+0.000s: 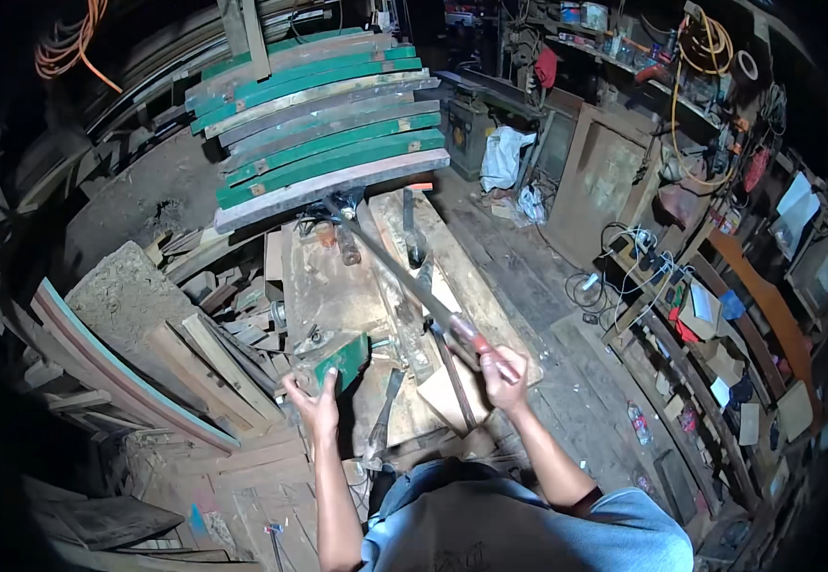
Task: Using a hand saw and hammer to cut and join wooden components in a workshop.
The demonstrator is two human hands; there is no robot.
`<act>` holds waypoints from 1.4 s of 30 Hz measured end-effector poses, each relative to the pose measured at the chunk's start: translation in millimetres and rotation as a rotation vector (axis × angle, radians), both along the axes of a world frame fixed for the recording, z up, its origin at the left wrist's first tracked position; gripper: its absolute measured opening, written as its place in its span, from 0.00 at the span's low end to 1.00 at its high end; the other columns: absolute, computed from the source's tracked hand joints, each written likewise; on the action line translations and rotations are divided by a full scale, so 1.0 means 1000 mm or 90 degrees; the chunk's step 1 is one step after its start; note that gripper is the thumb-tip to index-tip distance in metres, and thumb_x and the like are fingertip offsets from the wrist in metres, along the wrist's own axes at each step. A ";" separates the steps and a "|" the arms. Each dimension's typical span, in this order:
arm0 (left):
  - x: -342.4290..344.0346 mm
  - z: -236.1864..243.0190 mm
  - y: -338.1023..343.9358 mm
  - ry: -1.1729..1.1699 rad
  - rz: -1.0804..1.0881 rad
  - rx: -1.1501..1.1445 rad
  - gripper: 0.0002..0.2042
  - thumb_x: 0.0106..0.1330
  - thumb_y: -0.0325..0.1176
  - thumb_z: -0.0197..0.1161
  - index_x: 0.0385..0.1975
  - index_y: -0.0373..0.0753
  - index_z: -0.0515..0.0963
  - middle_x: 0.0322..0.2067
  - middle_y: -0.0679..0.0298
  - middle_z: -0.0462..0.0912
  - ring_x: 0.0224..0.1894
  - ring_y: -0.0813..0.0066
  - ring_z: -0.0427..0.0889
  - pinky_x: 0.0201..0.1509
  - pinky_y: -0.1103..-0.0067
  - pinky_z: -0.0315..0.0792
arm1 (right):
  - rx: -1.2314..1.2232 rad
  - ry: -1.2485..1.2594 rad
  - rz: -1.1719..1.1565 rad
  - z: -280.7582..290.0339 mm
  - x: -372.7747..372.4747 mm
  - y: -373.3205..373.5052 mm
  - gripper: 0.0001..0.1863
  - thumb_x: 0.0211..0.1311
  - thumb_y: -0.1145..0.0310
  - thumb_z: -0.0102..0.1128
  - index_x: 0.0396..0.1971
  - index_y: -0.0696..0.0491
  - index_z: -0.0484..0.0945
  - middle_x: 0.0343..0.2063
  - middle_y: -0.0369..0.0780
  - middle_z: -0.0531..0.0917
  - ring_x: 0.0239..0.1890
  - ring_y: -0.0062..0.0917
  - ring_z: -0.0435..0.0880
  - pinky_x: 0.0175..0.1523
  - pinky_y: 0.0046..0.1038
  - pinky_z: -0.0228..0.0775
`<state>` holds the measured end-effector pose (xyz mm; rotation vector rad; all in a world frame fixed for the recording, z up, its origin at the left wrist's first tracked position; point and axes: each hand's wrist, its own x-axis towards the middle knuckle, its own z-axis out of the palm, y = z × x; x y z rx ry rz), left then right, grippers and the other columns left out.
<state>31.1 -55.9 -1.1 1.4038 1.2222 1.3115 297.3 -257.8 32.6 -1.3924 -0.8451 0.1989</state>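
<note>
My left hand [317, 408] grips a short green-painted wood block [345, 366] over the near left side of the workbench [333, 296], its thumb on the green face. In my closed right hand [504, 379] is the reddish end of a long, dark bar-like tool [395, 267]. That tool slants away to the far left across the bench; its exact kind is unclear. Below it lies a pale flat piece of wood [452, 393]. A dark, narrow hand tool [387, 405] rests on the bench between my arms.
Several long green and bare boards [338, 143] are stacked beyond the bench. Scrap wood [242, 305] and a curved board [128, 367] crowd the left. To the right are a power strip with tangled cords [645, 250], a plastic bottle [639, 424] on the floor and cluttered shelves [624, 57].
</note>
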 end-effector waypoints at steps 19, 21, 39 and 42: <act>0.029 0.002 -0.025 0.029 0.010 0.057 0.25 0.50 0.32 0.78 0.43 0.38 0.69 0.40 0.63 0.74 0.46 0.70 0.72 0.55 0.73 0.67 | 0.109 0.365 -0.132 -0.102 0.095 -0.010 0.26 0.80 0.51 0.46 0.21 0.51 0.71 0.12 0.31 0.69 0.13 0.14 0.67 0.19 0.20 0.56; 0.034 -0.005 -0.015 0.012 -0.002 0.065 0.25 0.49 0.32 0.77 0.43 0.38 0.69 0.40 0.64 0.74 0.46 0.69 0.72 0.55 0.73 0.68 | 0.149 0.409 -0.103 -0.122 0.107 0.000 0.24 0.78 0.48 0.50 0.23 0.49 0.71 0.15 0.32 0.70 0.14 0.17 0.67 0.20 0.22 0.57; -0.016 -0.028 0.044 0.108 -0.207 0.076 0.29 0.49 0.34 0.74 0.51 0.36 0.68 0.46 0.59 0.72 0.53 0.67 0.72 0.63 0.73 0.65 | -0.432 -0.010 -0.282 -0.141 0.110 -0.020 0.17 0.61 0.58 0.73 0.36 0.60 0.86 0.24 0.42 0.85 0.28 0.27 0.82 0.39 0.31 0.73; -0.014 -0.030 0.043 0.108 -0.239 0.052 0.29 0.49 0.34 0.73 0.51 0.36 0.68 0.47 0.58 0.73 0.54 0.66 0.72 0.63 0.72 0.66 | -0.490 -0.085 -0.248 -0.144 0.101 -0.028 0.19 0.60 0.57 0.69 0.43 0.57 0.87 0.33 0.51 0.87 0.36 0.45 0.86 0.46 0.42 0.76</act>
